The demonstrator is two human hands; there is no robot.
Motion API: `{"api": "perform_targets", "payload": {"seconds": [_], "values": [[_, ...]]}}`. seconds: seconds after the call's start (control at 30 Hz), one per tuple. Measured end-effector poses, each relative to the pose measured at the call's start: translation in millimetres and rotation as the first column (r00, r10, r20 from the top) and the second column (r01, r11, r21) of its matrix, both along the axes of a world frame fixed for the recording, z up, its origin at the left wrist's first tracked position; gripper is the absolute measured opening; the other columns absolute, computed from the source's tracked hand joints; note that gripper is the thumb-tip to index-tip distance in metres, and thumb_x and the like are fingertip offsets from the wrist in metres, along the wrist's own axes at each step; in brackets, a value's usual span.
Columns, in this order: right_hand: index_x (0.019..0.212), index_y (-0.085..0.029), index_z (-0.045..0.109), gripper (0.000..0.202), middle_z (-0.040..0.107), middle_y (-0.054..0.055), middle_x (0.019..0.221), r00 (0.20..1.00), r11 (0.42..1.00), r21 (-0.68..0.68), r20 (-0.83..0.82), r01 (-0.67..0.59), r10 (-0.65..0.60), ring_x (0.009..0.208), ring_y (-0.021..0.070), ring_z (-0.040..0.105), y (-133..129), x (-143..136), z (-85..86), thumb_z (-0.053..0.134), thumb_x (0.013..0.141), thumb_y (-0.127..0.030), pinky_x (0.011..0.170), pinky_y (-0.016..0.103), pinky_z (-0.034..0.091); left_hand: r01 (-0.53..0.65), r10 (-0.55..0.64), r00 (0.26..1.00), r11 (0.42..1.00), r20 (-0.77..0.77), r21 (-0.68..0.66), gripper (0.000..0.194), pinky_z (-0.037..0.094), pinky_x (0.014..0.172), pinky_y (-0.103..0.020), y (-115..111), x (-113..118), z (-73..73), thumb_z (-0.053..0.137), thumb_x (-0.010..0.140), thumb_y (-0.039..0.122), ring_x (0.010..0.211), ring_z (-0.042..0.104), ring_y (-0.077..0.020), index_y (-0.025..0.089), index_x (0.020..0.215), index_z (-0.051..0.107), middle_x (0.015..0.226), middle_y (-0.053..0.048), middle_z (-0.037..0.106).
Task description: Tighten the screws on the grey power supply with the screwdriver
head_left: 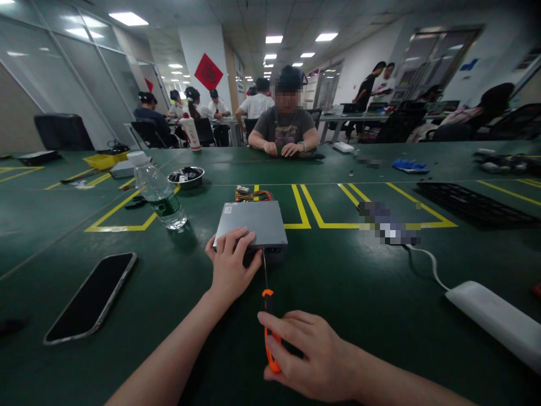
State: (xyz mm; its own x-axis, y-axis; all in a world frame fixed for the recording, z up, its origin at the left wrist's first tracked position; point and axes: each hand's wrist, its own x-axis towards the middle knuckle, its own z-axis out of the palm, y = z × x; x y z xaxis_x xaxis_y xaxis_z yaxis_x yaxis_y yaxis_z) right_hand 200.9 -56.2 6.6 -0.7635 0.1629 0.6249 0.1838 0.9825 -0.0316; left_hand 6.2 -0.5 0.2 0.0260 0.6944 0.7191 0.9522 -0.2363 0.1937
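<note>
A grey metal box (pixel 257 219) with a bundle of coloured wires (pixel 253 195) at its far side sits on the green table (pixel 169 293). My left hand (pixel 232 259) rests on the box's near left corner, fingers on the top and thumb at the front face. Between the fingers and thumb of my right hand (pixel 308 349) is an orange and black screwdriver (pixel 270 338). The screwdriver's thin shaft points away from me, and its tip meets the box's front face near my left thumb. The exact contact spot is too small to make out.
A water bottle (pixel 158 194), a metal bowl (pixel 186 177) and a phone (pixel 93 296) are on the left. To the right lie a white power strip (pixel 494 316) and a black grille-like panel (pixel 473 203). A person (pixel 288 118) sits across the table.
</note>
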Motion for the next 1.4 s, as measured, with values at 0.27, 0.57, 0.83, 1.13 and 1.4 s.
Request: {"api": "perform_targets", "payload": {"seconds": [0.27,0.57,0.83,1.13,1.4], "values": [[0.108,-0.011,0.051,0.029,0.062,0.016,0.108,0.999,0.997,-0.081,0.051,0.0,0.004,0.086,0.0186,0.064,-1,-1,5.8,0.032,0.098,-0.031,0.074,0.03,0.053,-0.003,0.003,1.0,1.0,-0.005,-0.01,0.028,0.023,0.097,-0.047,-1,-1,-0.1,0.056,0.079,0.033,0.11,0.048,-0.0245,0.027,0.106,0.056,0.115,-0.005,0.059],[0.097,-0.009,0.049,0.023,0.064,0.021,0.1,0.997,0.999,-0.05,-0.075,0.015,-0.018,0.089,0.0194,0.065,-2,2,4.7,0.036,0.097,-0.028,0.077,0.028,0.053,-0.002,0.002,1.0,1.0,0.0,-0.008,0.028,0.024,0.097,-0.047,0,-1,-0.1,0.057,0.079,0.033,0.109,0.048,-0.0246,0.027,0.106,0.056,0.115,-0.006,0.059],[0.105,-0.012,0.05,0.024,0.062,0.02,0.106,0.999,0.999,-0.025,0.013,0.044,-0.044,0.082,0.0185,0.067,-2,1,6.2,0.037,0.096,-0.03,0.075,0.03,0.054,-0.005,0.005,1.0,1.0,-0.003,-0.018,0.027,0.024,0.097,-0.047,0,-1,-0.6,0.056,0.079,0.034,0.11,0.048,-0.0246,0.027,0.106,0.056,0.115,-0.005,0.058],[0.113,-0.012,0.046,0.029,0.059,0.02,0.112,0.996,0.996,-0.084,0.086,0.01,-0.003,0.098,0.0219,0.062,0,2,4.0,0.044,0.093,-0.033,0.077,0.031,0.052,0.009,-0.009,1.0,1.0,0.002,-0.006,0.027,0.024,0.097,-0.047,0,-1,-0.3,0.056,0.079,0.034,0.109,0.048,-0.0245,0.027,0.106,0.056,0.114,-0.006,0.059],[0.095,-0.01,0.053,0.031,0.063,0.019,0.102,0.999,0.999,-0.045,-0.027,0.024,-0.025,0.083,0.0188,0.065,-1,1,3.5,0.037,0.097,-0.036,0.073,0.029,0.053,0.019,-0.018,1.0,1.0,0.018,-0.014,0.029,0.023,0.097,-0.049,0,-1,0.0,0.057,0.078,0.032,0.11,0.048,-0.026,0.027,0.106,0.056,0.116,-0.006,0.058]]}}
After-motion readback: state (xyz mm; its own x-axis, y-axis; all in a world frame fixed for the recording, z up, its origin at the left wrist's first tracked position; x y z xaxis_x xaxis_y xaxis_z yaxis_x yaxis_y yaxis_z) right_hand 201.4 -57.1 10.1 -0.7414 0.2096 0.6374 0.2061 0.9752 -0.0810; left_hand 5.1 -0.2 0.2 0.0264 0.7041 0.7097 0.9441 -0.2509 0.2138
